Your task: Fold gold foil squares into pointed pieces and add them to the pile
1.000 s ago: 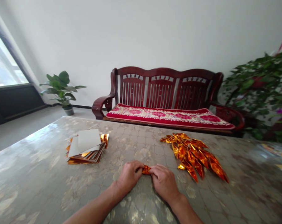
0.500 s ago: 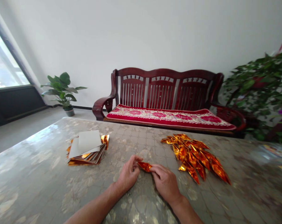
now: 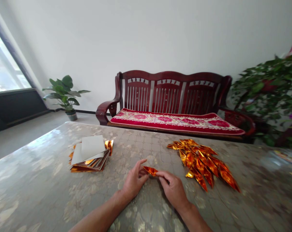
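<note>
A small folded piece of shiny orange-gold foil paper [image 3: 150, 170] is held just above the table between my hands. My right hand [image 3: 173, 188] pinches its right end between thumb and fingers. At its left end is my left hand [image 3: 134, 180], with the index finger raised and the thumb apart from it; its other fingers are partly hidden behind the foil. To the right lies a pile of pointed folded foil pieces [image 3: 200, 161]. A stack of square sheets [image 3: 92, 146], pale on top with orange foil edges, sits on the left.
The table [image 3: 49, 190] has a glossy patterned cover. Clear plastic packaging [image 3: 281, 159] lies at its right edge. Beyond stands a dark red wooden bench [image 3: 165, 96] with a floral cushion [image 3: 175, 120]. Potted plants stand at left [image 3: 68, 93] and right [image 3: 269, 87].
My left index finger has lifted and its thumb has moved away from the foil piece. My right hand has shifted slightly right and down, still pinching the foil.
</note>
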A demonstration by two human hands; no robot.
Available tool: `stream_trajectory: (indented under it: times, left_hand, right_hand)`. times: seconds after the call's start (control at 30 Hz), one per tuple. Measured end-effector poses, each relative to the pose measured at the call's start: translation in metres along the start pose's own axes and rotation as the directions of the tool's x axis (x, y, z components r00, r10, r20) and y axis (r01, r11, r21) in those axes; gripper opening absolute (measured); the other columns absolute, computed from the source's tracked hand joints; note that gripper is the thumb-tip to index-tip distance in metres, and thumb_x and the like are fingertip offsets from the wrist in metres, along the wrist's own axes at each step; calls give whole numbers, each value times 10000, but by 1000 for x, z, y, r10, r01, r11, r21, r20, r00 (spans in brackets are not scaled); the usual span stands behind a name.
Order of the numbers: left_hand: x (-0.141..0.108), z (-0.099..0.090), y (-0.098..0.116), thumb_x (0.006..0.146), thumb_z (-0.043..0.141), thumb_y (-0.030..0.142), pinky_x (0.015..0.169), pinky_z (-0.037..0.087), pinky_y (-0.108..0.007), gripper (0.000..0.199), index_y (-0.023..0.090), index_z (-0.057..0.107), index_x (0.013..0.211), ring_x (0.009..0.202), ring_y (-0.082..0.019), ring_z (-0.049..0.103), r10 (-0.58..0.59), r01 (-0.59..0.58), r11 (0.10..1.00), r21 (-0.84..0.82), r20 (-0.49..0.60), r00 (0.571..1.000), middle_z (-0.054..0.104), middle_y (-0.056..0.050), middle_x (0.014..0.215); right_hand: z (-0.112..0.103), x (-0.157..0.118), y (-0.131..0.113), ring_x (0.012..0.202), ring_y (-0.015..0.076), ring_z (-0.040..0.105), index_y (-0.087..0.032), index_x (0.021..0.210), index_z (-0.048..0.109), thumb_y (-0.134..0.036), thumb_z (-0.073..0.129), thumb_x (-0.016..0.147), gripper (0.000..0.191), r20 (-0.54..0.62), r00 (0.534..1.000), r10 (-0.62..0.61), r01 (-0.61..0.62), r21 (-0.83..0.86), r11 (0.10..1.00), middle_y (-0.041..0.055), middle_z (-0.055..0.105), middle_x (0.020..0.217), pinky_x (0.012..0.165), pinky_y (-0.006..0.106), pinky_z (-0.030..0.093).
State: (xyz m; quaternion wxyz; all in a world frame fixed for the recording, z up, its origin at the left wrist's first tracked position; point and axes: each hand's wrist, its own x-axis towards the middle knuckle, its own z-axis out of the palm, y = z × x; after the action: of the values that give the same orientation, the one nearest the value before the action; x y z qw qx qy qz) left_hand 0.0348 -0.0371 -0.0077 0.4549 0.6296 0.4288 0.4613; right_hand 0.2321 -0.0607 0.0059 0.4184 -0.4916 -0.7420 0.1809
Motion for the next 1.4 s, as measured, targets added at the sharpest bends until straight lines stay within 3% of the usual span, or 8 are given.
stream_trajectory:
  times: [0.13,0.3,0.47,0.7,0.93,1.17,1.3,1.4]
  left_hand:
    - [-1,0,3,792,603,138,784,537,-285,571,199,450,1339,857,-165,710,-19,19,1000,-22,9,1000,749,-16,961]
    - [-1,1,4,797,612,165,688,506,-250,558,194,490,1341,719,-150,673,-42,44,996,71,-22,999,704,33,772]
    - [-1,0,5,779,567,121,675,492,-238,585,207,502,1354,694,-143,658,-41,47,988,145,-41,998,696,43,756]
    - [-3,-1,6,755,513,71,680,476,-236,619,218,515,1357,674,-139,633,-11,19,979,203,-40,999,685,53,727]
    - [-4,-3,13,793,492,138,696,484,-252,597,223,488,1383,711,-163,663,-4,8,972,233,-15,1000,695,46,726]
    - [-5,-3,13,803,486,201,699,497,-259,647,203,415,1446,709,-173,683,-16,22,979,204,-29,999,710,43,746]
    - [-5,-3,12,787,490,204,778,514,-280,695,183,371,1472,791,-189,707,-36,39,988,148,-20,999,742,14,853]
    - [-5,-3,10,802,495,218,733,514,-283,717,179,328,1499,733,-191,694,-47,49,986,160,-17,999,724,29,789]
  right_hand:
    - [0,0,-4,937,207,732,-257,1047,727,-177,499,892,288,8,1000,-17,17,-13,1000,31,773,1014,851,327,584]
    - [0,-2,-5,1009,200,721,-259,1181,674,-148,469,884,378,3,998,-60,60,-39,997,34,754,1112,900,327,578]
    - [2,-4,-7,1051,190,709,-228,1254,595,-126,426,891,413,-22,997,-79,77,-53,996,57,740,1145,914,324,578]
    - [0,-8,-15,1041,191,710,-212,1148,577,-139,399,930,291,-29,987,-159,154,-126,980,83,735,1147,894,332,577]
    - [5,-11,-17,977,185,726,-219,1074,587,-147,401,958,231,-64,981,-185,168,-207,964,82,746,1113,848,306,573]
    - [5,-11,-15,1009,183,721,-237,1023,584,-160,414,974,193,-46,991,-122,115,-131,985,58,744,1133,862,297,559]
    - [3,-8,-18,1048,183,703,-243,946,616,-124,466,936,192,-100,990,-99,91,-82,992,45,736,1136,891,297,548]
    - [-1,-4,-24,1006,184,687,-247,884,639,-106,484,908,211,-175,978,-116,96,-119,988,40,709,1066,863,294,540]
